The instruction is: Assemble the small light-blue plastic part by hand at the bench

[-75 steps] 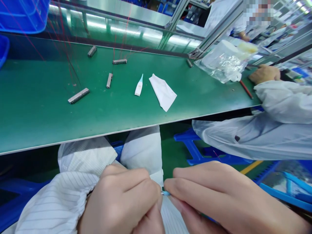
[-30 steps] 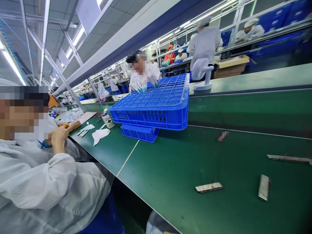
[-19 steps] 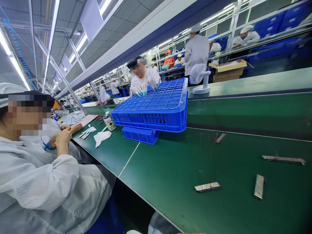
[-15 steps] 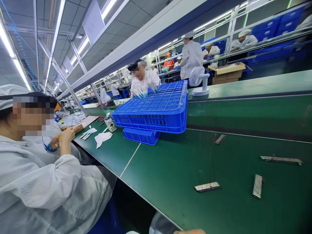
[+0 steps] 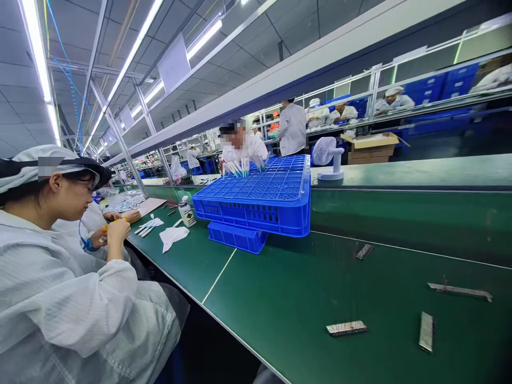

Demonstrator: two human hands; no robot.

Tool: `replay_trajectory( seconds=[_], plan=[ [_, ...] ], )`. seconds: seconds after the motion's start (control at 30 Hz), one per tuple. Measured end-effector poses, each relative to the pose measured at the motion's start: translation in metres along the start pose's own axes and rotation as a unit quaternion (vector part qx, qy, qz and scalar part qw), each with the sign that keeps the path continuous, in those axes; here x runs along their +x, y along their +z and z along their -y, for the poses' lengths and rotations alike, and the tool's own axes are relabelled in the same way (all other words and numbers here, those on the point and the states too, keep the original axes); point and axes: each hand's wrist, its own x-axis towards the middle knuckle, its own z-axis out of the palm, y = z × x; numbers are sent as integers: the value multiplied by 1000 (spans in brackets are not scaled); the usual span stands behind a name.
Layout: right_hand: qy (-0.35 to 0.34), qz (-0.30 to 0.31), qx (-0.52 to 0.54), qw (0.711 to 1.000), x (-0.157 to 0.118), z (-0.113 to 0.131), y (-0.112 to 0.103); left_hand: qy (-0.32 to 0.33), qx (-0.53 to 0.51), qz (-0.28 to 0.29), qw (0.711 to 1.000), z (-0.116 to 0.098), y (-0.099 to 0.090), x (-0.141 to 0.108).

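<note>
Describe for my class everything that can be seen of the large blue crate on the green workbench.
The large blue crate looks like rigid, glossy plastic. It is broad and shallow, with rounded corners, a grid-patterned, perforated top face and slotted sides. It sits above the bench, overhanging a smaller blue bin beneath it, and looks slightly tilted in this view. Slender white pieces with light-blue parts stick up at its far side. Whether the person behind touches it is hidden.
</note>
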Motion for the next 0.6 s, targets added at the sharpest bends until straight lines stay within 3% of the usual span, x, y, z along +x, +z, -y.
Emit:
replay_trajectory(
  seconds=[0.13, 0.27, 0.47, 0.6],
  plan=[
    [-29, 84, 36, 995, 28, -4, 75, 0, 22, -9, 1000, 19, 0, -10],
    [-39, 117, 60, 991, 35, -23, 107, 0, 28, -19, 999, 29, -1, -15],
    [-25, 127, 68, 989, 34, -22, 102, -7, 13, -33, 999, 18, -6, -5],
    [-9, 125, 71, 990, 27, 6, 67, -19, 1, -40, 999, -16, -14, 9]
  ],
)
